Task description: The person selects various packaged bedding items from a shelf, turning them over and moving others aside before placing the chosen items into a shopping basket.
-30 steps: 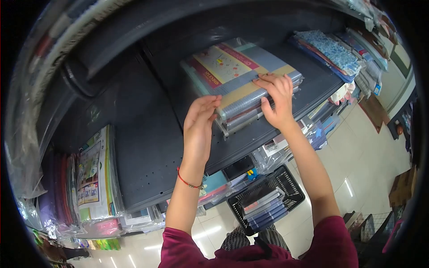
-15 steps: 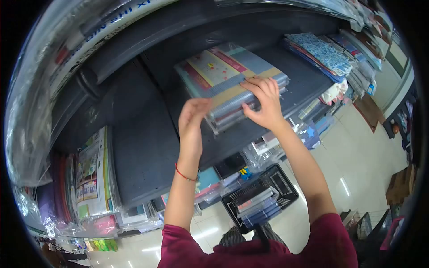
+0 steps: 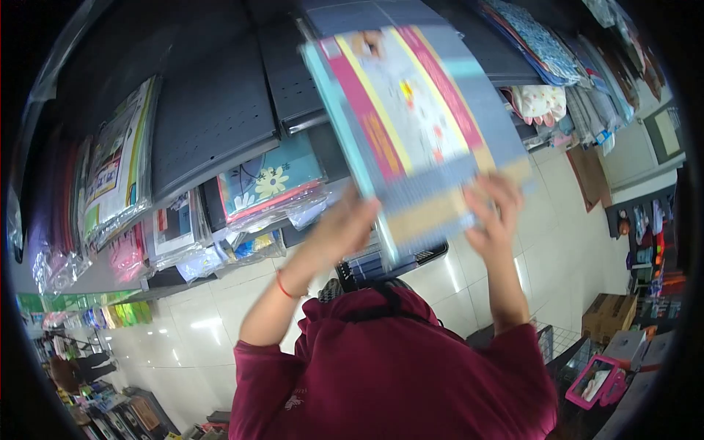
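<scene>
A flat plastic-wrapped package [image 3: 433, 110] with a blue-grey striped pattern, a tan band and a magenta-and-yellow printed label is held up in front of me, tilted and a little blurred. My left hand [image 3: 348, 229], smeared by motion, grips its lower left corner. At the lower right edge, my right hand [image 3: 495, 214] has its fingers closed on the package. Below, partly hidden by the package and my left arm, is a black basket [image 3: 433, 253] with dark blue packets [image 3: 361, 268] in it.
Dark metal shelves [image 3: 213, 95] run across the front. Upright packaged cloths [image 3: 121, 161] stand at left, a teal flowered package [image 3: 268, 180] lies on a lower shelf, and folded blue patterned fabric [image 3: 532, 40] lies at right. A cardboard box [image 3: 610, 315] sits on the tiled floor.
The package has come off the shelf toward me, held by both hands. My view has shifted, and more of my torso and the floor shows.
</scene>
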A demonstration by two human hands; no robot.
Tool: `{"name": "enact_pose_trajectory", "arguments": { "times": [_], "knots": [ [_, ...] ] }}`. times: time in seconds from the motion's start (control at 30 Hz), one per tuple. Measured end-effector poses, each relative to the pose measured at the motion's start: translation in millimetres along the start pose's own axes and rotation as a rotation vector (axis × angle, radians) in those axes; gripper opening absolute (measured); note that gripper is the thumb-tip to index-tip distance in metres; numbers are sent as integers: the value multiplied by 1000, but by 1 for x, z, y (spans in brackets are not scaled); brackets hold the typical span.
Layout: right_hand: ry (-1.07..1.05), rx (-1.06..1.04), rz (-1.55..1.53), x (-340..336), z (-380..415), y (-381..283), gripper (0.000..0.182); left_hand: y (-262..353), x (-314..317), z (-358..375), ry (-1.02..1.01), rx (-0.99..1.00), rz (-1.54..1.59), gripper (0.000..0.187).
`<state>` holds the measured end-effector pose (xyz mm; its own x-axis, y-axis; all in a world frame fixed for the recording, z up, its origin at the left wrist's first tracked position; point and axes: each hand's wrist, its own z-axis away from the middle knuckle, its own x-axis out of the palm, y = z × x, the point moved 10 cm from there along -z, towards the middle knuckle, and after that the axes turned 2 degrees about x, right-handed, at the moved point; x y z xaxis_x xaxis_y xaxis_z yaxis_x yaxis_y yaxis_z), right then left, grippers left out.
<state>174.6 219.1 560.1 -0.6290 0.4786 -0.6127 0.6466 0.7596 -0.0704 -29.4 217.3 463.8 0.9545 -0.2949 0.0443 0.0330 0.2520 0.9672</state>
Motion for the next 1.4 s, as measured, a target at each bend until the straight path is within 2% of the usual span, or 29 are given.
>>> {"name": "enact_pose_trajectory", "arguments": {
  "times": [0.03, 0.07, 0.13, 0.17, 0.2, 0.27, 0.33, 0.43, 0.53, 0.63, 0.67, 0.7, 0.73, 0.77, 0.83, 0.87, 0.93, 0.97, 1.07, 1.13, 1.23, 1.27, 1.3, 1.4],
  "knots": [
    [-39, -25, 37, -12, 22, -10, 35, 10, 23, 15, 1, -5, -9, 72],
    [-18, 2, -24, -27, 35, -21, 30, -2, 42, 22, -28, 8, 125, 62],
    [-72, 153, 0, -46, 67, -32, 28, -26, 79, 38, -91, 19, 397, 41],
    [-112, 205, 10, -49, 81, -40, 30, -46, 88, 40, -77, -81, 533, 33],
    [-154, 259, 21, -49, 92, -43, 32, -66, 98, 43, -48, -181, 671, 28],
    [-282, 311, -24, -28, 111, -40, 35, -121, 104, 36, -29, -220, 777, 28],
    [-369, 340, -76, 3, 130, -34, 38, -170, 99, 28, 109, -299, 851, 28],
    [-467, 322, -168, 65, 157, -18, 39, -271, 83, -3, 188, -356, 970, 27],
    [-588, 272, -240, 149, 187, 0, 40, -353, 50, -35, 345, -418, 1026, 31],
    [-687, 219, -254, 237, 226, 18, 41, -410, 29, -54, 503, -436, 1065, 38],
    [-763, 231, -273, 266, 243, 20, 41, -446, 29, -70, 288, -380, 1138, 41],
    [-762, 234, -302, 292, 253, 23, 40, -461, 24, -68, 356, -514, 1155, 42],
    [-782, 250, -342, 315, 272, 19, 38, -525, 30, -74, 291, -636, 1412, 41],
    [-828, 260, -318, 341, 297, 15, 36, -539, 13, -60, 479, -711, 1160, 42],
    [-938, 285, -281, 386, 340, 4, 34, -538, -9, -34, 666, -698, 930, 38],
    [-946, 353, -333, 389, 341, -2, 32, -536, -18, -18, 758, -687, 815, 36],
    [-951, 489, -446, 391, 342, -21, 29, -499, -25, 3, 697, -589, 600, 32],
    [-845, 544, -461, 380, 339, -28, 27, -475, -29, 14, 666, -533, 490, 31],
    [-876, 610, -469, 346, 347, -48, 26, -382, -22, 39, 597, -393, 439, 17],
    [-898, 649, -540, 316, 359, -56, 25, -295, -11, 34, 492, -242, 603, 24],
    [-1023, 695, -488, 267, 403, -56, 24, -111, 3, 25, 376, 56, 543, 36],
    [-1107, 843, -565, 255, 421, -51, 24, -53, 12, 29, 303, 159, 510, 36],
    [-1011, 881, -584, 238, 428, -45, 23, -11, 21, 33, 206, 248, 581, 36],
    [-828, 989, -646, 189, 415, -24, 20, 60, 41, 39, 131, 520, 391, 30]
  ]
}}
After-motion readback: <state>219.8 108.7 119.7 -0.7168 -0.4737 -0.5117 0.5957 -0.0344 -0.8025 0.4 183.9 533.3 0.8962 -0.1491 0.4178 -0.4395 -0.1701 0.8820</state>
